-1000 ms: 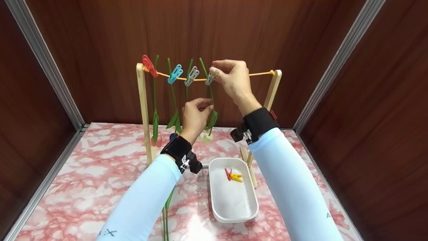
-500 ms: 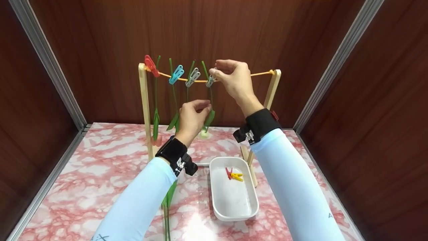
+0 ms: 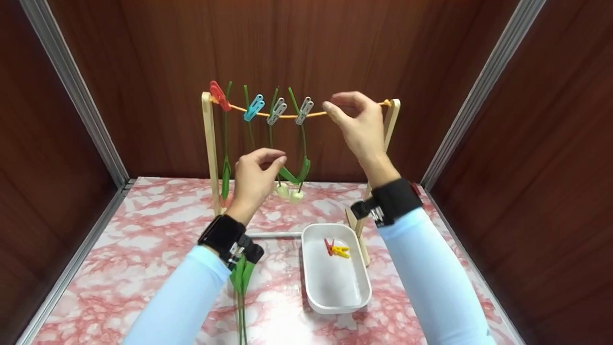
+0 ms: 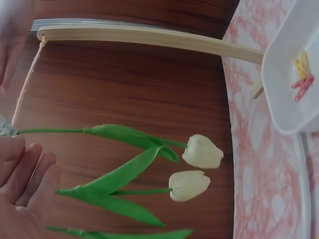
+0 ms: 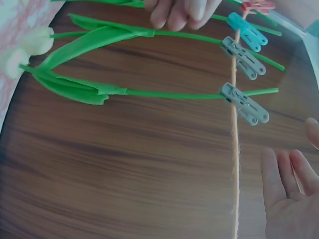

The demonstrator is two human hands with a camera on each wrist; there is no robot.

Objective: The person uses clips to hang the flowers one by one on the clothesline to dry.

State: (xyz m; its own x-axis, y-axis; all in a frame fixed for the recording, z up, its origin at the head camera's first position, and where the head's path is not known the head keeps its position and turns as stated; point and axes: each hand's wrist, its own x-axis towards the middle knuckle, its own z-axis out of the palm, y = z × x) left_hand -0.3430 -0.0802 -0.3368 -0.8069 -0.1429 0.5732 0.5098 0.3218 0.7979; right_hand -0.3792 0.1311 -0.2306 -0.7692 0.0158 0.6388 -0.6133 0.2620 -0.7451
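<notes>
An orange cord [image 3: 316, 114] sags between two wooden posts. Four stems hang flower-down from it, pinned by a red clothespin [image 3: 220, 96], a blue clothespin [image 3: 254, 107] and two grey ones. The rightmost grey clothespin [image 3: 304, 110] grips the stem of a white tulip [image 4: 203, 151]; a second white tulip [image 4: 189, 185] dangles beside it. My right hand [image 3: 359, 124] is just right of that clothespin, thumb and fingers apart, holding nothing. Lower down, my left hand [image 3: 258, 175] floats in front of the stems with relaxed fingers and nothing in them, covering part of the blue-pinned flower.
A white tray [image 3: 310, 287] on the marbled tabletop contains a red clothespin [image 3: 329, 247] and a yellow clothespin [image 3: 340, 251]. Green stems [image 3: 242, 306] lie near the left forearm. The wooden posts [image 3: 211, 148] flank the cord, with brown panels behind and at both sides.
My right hand has let go of the rightmost grey clothespin and moved right. My left hand has drawn away from that tulip's stem, left and downward. The tulip stays pinned to the cord.
</notes>
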